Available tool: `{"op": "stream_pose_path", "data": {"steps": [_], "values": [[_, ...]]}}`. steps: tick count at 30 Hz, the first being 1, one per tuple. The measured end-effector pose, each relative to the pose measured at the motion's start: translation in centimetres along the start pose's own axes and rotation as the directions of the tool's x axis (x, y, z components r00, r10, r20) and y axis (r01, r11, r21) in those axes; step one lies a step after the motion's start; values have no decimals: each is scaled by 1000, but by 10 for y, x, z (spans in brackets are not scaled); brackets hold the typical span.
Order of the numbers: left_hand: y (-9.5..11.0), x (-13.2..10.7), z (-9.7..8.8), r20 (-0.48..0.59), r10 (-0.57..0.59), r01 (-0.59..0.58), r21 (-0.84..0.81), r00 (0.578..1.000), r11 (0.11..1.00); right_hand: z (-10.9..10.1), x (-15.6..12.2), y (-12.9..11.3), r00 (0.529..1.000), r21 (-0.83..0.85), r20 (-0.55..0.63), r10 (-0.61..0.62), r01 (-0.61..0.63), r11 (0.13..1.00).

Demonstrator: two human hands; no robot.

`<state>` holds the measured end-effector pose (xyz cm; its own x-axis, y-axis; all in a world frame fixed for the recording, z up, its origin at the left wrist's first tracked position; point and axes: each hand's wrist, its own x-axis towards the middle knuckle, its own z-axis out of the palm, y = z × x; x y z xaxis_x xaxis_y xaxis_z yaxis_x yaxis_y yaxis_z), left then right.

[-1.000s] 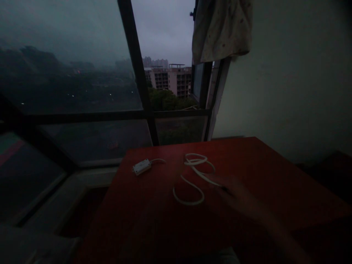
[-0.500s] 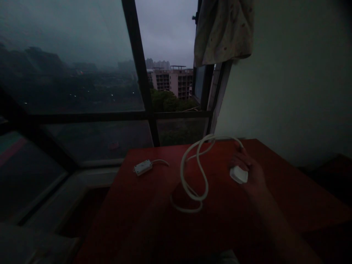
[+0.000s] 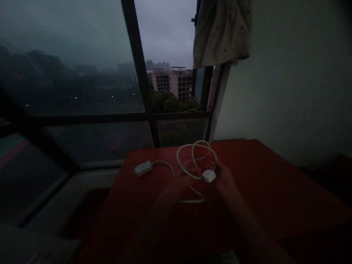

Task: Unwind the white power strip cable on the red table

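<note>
The room is dim. On a red table lies a white cable with a small white box at its far left end. My right hand holds the white plug at the cable's other end, lifted a little above the table. My left hand is just left of the plug and has its fingers on the cable's loops, which rise above both hands. A lower stretch of cable still rests on the table under the hands.
A large window with dark frames stands behind the table, looking out on buildings. A pale cloth hangs at the window's upper right. A plain wall runs along the right. A low sill lies left of the table.
My right hand picked up the plug and brought it left toward the middle. My left hand came into view and took hold of the cable loops.
</note>
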<state>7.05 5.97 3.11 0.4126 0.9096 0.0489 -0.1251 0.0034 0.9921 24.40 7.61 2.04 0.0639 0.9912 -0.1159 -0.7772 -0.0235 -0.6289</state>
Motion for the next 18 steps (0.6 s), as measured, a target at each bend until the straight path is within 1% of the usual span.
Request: {"op": "stream_pose_path", "data": {"steps": [2,4,6,7,8,9,11,13,15,18], "values": [[3,-1,-2,-7,-31,30,-114,999,993,-4,0,7,998,-84,34,46,-43,996],[2,2,-3,-83,-14,3,-133,996,991,-8,0,14,996,-235,59,64,-48,971],[1,8,-2,-179,41,-49,-43,983,998,-12,-1,20,995,-393,77,60,-24,919],[2,10,-1,-214,78,-73,33,974,997,-14,-2,22,995,-460,89,50,-3,888],[3,13,1,-226,118,-94,117,967,989,-16,-3,23,993,-520,108,43,19,854],[5,16,3,-221,158,-114,202,962,973,-17,-4,24,990,-574,132,42,42,818],[11,19,8,-173,229,-152,369,958,917,-17,-8,22,978,-654,201,53,94,750],[17,23,17,-94,265,-175,538,960,825,-13,-13,20,961,-680,272,55,152,717],[22,24,27,-23,264,-174,697,964,696,-8,-17,18,957,-662,286,45,164,732],[24,19,39,86,249,-208,828,965,521,-7,-22,17,982,-616,185,40,84,783]]}}
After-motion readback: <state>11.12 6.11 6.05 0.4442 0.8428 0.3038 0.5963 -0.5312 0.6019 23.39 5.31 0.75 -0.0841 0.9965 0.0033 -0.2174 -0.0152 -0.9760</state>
